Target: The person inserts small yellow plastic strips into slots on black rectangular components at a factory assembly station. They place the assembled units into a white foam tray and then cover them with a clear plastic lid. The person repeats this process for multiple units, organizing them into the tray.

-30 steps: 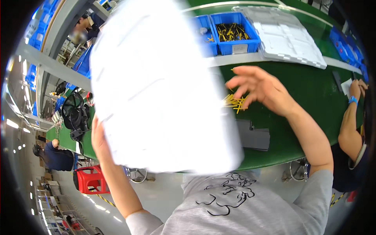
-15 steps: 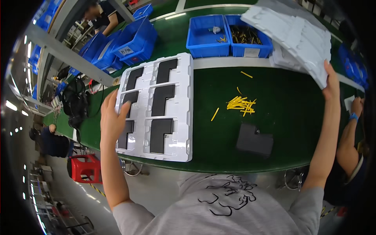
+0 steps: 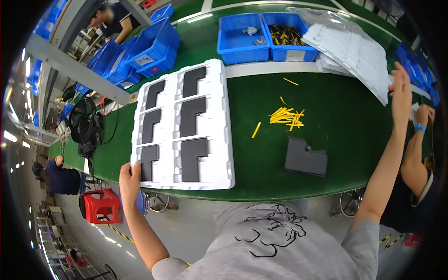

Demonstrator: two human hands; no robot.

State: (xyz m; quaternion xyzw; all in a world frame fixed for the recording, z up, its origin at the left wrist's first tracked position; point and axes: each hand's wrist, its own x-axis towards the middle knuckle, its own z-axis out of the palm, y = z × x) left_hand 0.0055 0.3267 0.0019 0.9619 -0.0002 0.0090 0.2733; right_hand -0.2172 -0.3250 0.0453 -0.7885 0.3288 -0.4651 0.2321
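Note:
A white plastic tray (image 3: pixel 215 140) lies on the green table at the left, with several flat black L-shaped pieces (image 3: pixel 190 158) in its compartments. My left hand (image 3: pixel 129 181) holds the tray's near left corner, thumb along the edge. At the far right, my right hand (image 3: pixel 400 95) is open, fingers stretched, beside another white tray (image 3: pixel 357 53). This second tray rests tilted on more trays, its near corner sloping toward me. A separate stack of black L-shaped pieces (image 3: pixel 305 158) lies on the table before me, beyond both hands' reach of touch.
Yellow strips (image 3: pixel 285 116) lie in a loose pile mid-table. Two blue bins (image 3: pixel 242 51) stand behind, one holding many strips. More blue bins (image 3: pixel 151 51) and a metal post (image 3: pixel 79 70) are at the left. A co-worker's arm (image 3: pixel 413 149) is close on the right.
My right hand has let go of the tilted tray, which now rests lower at the back right. My left hand has moved nearer along the tray's left edge, and that tray has turned slightly.

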